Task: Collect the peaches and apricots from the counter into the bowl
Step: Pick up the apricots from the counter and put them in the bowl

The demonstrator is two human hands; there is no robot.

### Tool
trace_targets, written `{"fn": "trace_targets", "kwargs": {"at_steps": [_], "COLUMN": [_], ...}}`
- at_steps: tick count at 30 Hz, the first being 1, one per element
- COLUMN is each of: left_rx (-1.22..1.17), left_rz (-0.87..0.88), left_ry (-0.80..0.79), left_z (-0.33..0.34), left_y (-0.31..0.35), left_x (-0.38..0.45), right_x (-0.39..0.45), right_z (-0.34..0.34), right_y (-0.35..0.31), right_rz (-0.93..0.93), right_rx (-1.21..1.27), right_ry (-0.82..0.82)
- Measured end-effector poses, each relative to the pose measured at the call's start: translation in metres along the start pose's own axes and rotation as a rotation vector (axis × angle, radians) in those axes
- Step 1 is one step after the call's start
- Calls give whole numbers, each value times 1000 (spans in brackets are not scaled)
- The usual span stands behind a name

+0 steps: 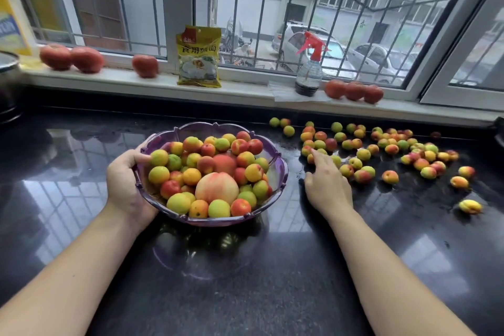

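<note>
Bottle (yellow label) cut off at left.

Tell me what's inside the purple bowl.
The purple bowl holds a heap of small apricots and two peaches, the larger in front. Anything beneath the heap is hidden.

Soft daylight from the window, pale glare on the glossy counter, edges bowed, sill items slightly blurred

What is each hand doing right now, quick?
Left hand: grips the rim of the purple bowl.
Right hand: open, fingers reaching among the loose apricots on the counter, holding nothing.
</note>
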State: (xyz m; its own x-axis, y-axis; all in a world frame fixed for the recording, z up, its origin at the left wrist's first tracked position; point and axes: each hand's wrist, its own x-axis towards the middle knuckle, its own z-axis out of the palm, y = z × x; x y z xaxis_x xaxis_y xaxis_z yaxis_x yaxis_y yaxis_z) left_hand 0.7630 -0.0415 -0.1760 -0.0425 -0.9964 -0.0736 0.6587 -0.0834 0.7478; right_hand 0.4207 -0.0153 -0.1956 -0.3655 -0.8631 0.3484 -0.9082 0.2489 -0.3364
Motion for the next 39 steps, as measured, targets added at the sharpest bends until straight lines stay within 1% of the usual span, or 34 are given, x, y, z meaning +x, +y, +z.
{"fn": "trace_targets", "kwargs": {"at_steps": [2,3,7,9,11,15,18,22,24,25,28,30,31,33,35,36,38,39], "left_rx": [2,5,18,17,9,-9,11,10,8,4,2,12,16,22,21,22,33,36], "left_rz": [-9,-8,-3,13,28,30,39,42,39,37,31,36,39,39,32,30,33,35], "left_ry": [-3,-3,-10,-21,-38,-70,-77,-65,-72,-77,-74,-68,-65,-67,-72,-72,-60,-52], "left_z": [0,1,2,2,2,2,1,-1,-1,-1,-1,-1,-1,-1,-1,-1,-2,-3], "left_y": [0,1,3,2,1,1,1,1,1,0,1,2,1,1,1,1,0,0], "left_x": [-1,-1,-3,-3,-2,-2,0,1,1,1,1,1,1,0,1,1,1,1], "right_x": [-3,-3,-3,-5,-6,-6,-3,-1,-2,-4,-15,-26,-31,-38,-40,-40,-38,-35], "right_z": [0,0,3,2,-1,-2,-3,-6,-10,-14,-30,-39,-40,-37,-32,-31,-33,-33], "right_y": [1,2,1,3,5,5,8,11,8,4,-19,-40,-49,-60,-64,-63,-56,-51], "right_rz": [-10,-15,14,43,112,202,269,335,302,240,-26,-137,-185,-272,-287,-251,-122,-46], "right_rx": [45,31,2,32,40,-42,-2,-18,64,153,575,809,846,750,681,719,848,873], "right_ry": [130,149,43,105,186,137,160,159,188,212,272,211,154,63,33,44,124,181]}}
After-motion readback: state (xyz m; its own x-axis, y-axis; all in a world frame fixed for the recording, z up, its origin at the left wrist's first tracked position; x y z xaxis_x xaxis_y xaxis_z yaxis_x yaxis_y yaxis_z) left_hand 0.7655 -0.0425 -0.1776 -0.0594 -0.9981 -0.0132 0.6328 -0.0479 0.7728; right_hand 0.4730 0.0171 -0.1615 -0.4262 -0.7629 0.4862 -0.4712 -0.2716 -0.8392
